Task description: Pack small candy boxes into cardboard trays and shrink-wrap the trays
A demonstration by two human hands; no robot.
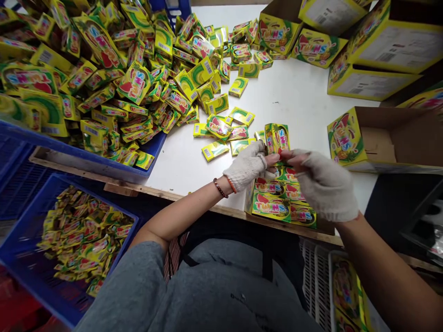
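Observation:
In front of me, both hands wear off-white gloves with bare fingertips. My left hand [251, 161] closes on a few small yellow-green TWINS boxes [277, 136], held side by side above a larger display carton. From the right, my right hand [327, 186] pinches the near end of those boxes; its fingers partly cover them. Just below lies the open display carton [248, 203], holding rows of TWINS boxes [272, 205] with their printed faces up. My right hand hides part of these rows. Loose TWINS boxes [215, 150] lie on the white table beside my left hand.
A large heap of TWINS boxes [134, 83] fills a blue crate [155, 154] at the left. Below it stands another blue crate [20, 240] of small packs. An open carton [346, 138] lies at the right, with stacked cartons [380, 85] behind. The table's wooden edge [221, 211] runs before me.

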